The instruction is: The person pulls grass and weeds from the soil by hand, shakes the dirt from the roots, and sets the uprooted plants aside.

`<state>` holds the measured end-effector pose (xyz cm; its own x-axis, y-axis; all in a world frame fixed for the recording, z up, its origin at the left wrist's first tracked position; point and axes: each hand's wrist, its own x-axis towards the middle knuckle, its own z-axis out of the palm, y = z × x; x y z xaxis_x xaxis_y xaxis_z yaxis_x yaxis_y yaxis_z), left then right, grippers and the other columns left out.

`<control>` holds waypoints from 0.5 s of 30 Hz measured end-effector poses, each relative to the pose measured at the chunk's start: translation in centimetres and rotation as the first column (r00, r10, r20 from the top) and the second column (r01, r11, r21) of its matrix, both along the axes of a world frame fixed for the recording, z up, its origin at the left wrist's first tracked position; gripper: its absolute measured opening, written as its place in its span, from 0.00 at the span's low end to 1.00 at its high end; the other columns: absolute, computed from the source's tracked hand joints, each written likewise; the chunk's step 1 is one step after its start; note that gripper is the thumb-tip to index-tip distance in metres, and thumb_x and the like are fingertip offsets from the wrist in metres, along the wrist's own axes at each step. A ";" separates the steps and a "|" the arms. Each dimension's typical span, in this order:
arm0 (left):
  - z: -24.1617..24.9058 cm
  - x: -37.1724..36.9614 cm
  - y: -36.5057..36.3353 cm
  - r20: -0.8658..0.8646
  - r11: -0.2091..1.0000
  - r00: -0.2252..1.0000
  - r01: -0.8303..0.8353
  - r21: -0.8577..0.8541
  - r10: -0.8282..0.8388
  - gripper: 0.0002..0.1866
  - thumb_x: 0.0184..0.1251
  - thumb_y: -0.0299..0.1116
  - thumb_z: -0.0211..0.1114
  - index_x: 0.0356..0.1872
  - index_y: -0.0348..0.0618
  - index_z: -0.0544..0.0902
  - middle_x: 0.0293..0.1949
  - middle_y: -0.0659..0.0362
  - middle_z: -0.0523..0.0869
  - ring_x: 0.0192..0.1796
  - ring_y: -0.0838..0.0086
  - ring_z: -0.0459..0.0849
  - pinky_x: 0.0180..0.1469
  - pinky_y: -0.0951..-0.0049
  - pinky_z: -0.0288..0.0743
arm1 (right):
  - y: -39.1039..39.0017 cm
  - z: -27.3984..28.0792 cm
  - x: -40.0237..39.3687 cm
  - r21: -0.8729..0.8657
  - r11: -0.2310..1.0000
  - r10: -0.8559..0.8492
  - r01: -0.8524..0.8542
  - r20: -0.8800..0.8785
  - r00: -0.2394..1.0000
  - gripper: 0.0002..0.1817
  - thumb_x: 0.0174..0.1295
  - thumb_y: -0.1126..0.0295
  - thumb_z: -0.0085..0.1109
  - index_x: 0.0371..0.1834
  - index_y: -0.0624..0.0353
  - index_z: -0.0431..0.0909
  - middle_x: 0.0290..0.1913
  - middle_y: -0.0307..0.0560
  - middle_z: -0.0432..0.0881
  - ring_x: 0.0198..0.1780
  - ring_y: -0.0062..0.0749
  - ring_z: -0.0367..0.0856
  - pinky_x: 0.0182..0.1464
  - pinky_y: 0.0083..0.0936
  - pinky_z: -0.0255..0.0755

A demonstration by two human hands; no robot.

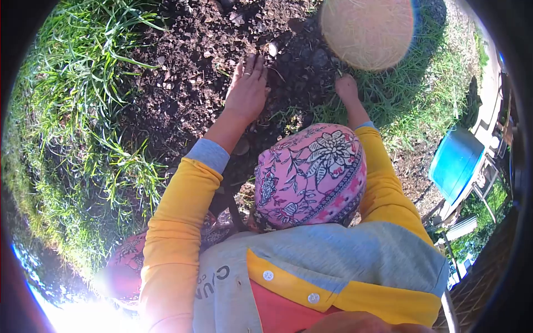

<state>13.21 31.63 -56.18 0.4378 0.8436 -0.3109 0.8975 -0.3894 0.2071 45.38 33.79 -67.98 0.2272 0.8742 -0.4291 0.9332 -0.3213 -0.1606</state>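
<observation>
Dark, crumbly soil (183, 77) fills the upper middle of the view. My left hand (248, 89) lies on it, back up and fingers stretched out, with a small pale stone (272, 49) just beyond the fingertips. To the right, my right hand (346, 89) is closed in a fist at the border of soil and grass. A thin pale-green stem shows at its fingers, but what it grips is too small to make out. Pink floral cloth (311, 172), rounded as over a knee, is between my yellow-sleeved forearms.
A round straw-coloured object (368, 33) sits at the top, just beyond my right hand. Tall grass (83, 83) grows on the left, shorter grass (411, 111) on the right. A blue tub (456, 164) stands farther right beside a metal frame (488, 194).
</observation>
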 end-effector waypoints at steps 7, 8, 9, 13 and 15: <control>-2.5 -0.9 -0.4 -0.142 0.995 0.988 -0.067 -0.068 0.057 0.28 0.66 0.42 0.49 0.63 0.36 0.61 0.69 0.49 0.51 0.72 0.59 0.47 0.70 0.59 0.43 | -0.1 -3.6 3.0 -0.011 0.987 0.163 -0.163 -0.057 0.985 0.22 0.61 0.56 0.44 0.38 0.67 0.77 0.44 0.66 0.76 0.50 0.59 0.72 0.54 0.43 0.65; -2.5 -1.0 -0.2 -0.174 0.996 0.984 -0.048 -0.070 0.035 0.28 0.66 0.42 0.48 0.63 0.36 0.61 0.69 0.49 0.51 0.71 0.59 0.47 0.70 0.59 0.43 | -0.4 -4.3 3.4 0.010 0.978 0.211 -0.210 -0.047 0.976 0.22 0.61 0.56 0.44 0.38 0.67 0.77 0.44 0.67 0.76 0.50 0.59 0.72 0.53 0.43 0.65; -2.8 -1.1 -0.4 -0.178 0.996 0.983 -0.046 -0.079 0.032 0.28 0.67 0.43 0.47 0.63 0.35 0.61 0.69 0.49 0.50 0.71 0.59 0.47 0.70 0.60 0.44 | -0.3 0.1 0.1 0.027 0.997 -0.075 0.077 -0.080 0.994 0.21 0.60 0.56 0.45 0.39 0.66 0.77 0.44 0.67 0.76 0.49 0.59 0.72 0.53 0.43 0.65; -2.6 -2.4 -1.1 -0.223 0.991 0.973 0.032 -0.128 -0.060 0.27 0.67 0.36 0.43 0.64 0.34 0.58 0.69 0.48 0.50 0.71 0.58 0.48 0.70 0.61 0.44 | -0.5 0.9 -0.4 0.019 0.996 -0.079 0.082 -0.094 0.992 0.21 0.59 0.56 0.46 0.36 0.67 0.77 0.42 0.66 0.77 0.48 0.59 0.74 0.52 0.44 0.66; -2.9 -2.7 -1.0 -0.188 0.991 0.981 0.029 -0.128 -0.053 0.26 0.66 0.34 0.42 0.64 0.34 0.58 0.69 0.48 0.49 0.71 0.59 0.49 0.70 0.61 0.44 | -0.5 0.5 -0.3 0.016 0.996 -0.085 0.086 -0.049 0.995 0.21 0.59 0.56 0.46 0.35 0.67 0.77 0.42 0.66 0.77 0.47 0.59 0.74 0.51 0.44 0.67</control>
<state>10.56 30.67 -59.04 0.3942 0.7758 -0.4927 0.9087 -0.4091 0.0829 45.10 33.32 -67.51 0.2813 0.8599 -0.4259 0.8934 -0.3967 -0.2107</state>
